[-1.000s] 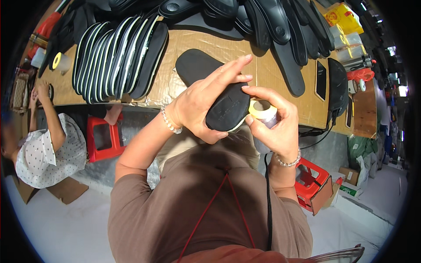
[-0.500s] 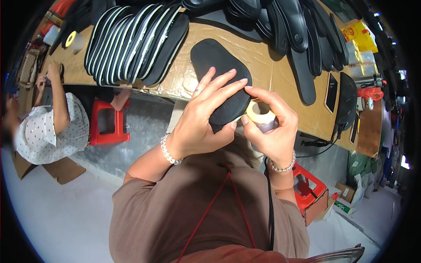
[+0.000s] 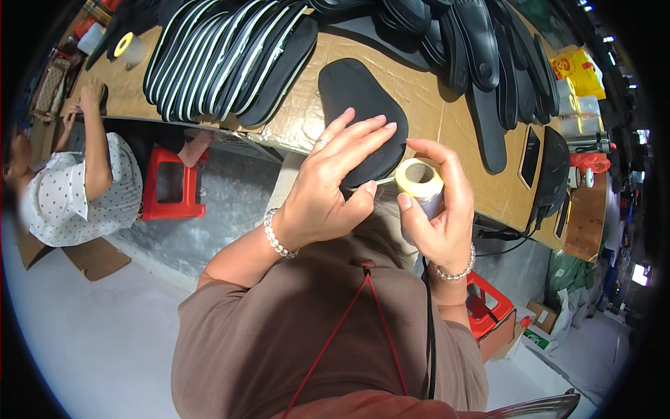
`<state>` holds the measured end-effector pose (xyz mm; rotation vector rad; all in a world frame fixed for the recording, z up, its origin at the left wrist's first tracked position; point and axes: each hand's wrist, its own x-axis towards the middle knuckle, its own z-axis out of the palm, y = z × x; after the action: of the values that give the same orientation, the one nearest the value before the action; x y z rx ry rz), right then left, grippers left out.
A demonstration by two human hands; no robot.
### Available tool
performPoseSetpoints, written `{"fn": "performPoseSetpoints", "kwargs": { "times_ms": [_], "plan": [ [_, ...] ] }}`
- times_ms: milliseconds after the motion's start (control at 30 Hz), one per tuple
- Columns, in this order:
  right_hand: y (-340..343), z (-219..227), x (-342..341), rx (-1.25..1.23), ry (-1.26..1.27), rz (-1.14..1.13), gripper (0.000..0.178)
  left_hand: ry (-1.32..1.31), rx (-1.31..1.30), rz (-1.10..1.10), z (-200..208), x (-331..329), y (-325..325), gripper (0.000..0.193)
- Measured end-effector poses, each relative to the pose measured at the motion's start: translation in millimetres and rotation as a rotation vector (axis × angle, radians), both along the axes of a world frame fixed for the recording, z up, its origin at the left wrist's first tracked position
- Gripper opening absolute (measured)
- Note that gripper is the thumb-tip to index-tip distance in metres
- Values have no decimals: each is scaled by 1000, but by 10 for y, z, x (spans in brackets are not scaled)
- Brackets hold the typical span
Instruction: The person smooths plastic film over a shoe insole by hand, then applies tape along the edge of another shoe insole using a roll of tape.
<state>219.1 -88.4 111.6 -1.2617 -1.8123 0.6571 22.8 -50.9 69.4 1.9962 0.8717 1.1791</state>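
A black shoe sole (image 3: 359,94) lies at the near edge of the cardboard-covered table, its near end sticking out toward me. My left hand (image 3: 324,188) grips it, fingers stretched over the top and thumb at the near edge. Just to the right, my right hand (image 3: 445,216) is closed round a roll of clear film tape (image 3: 422,188) with a pale yellow end. A thin pale strip runs between the roll and the sole beside my left thumb. The sole's underside is hidden.
A row of black soles with white edges (image 3: 223,63) stands left of my work. Loose black soles (image 3: 481,56) pile up at the far right, near a phone (image 3: 530,155). Another roll (image 3: 130,49) stands far left. A co-worker (image 3: 84,181) sits left, near a red stool (image 3: 171,185).
My right hand has drawn the roll slightly away from the sole, and the pale strip between them shows longer. The left hand keeps its hold. The view has shifted a little.
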Motion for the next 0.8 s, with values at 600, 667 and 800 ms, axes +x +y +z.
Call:
{"fn": "performPoseSetpoints", "kwargs": {
  "times_ms": [600, 667, 800],
  "plan": [
    [237, -169, 2, 41, 100, -54, 60, -102, -31, 75, -114, -8, 90, 51],
    [245, -154, 2, 9, 127, -55, 59, -105, -16, 78, -122, -16, 93, 50],
    [214, -138, 3, -120, 169, -103, 58, -119, -26, 85, -164, -13, 93, 47]
  ]
}}
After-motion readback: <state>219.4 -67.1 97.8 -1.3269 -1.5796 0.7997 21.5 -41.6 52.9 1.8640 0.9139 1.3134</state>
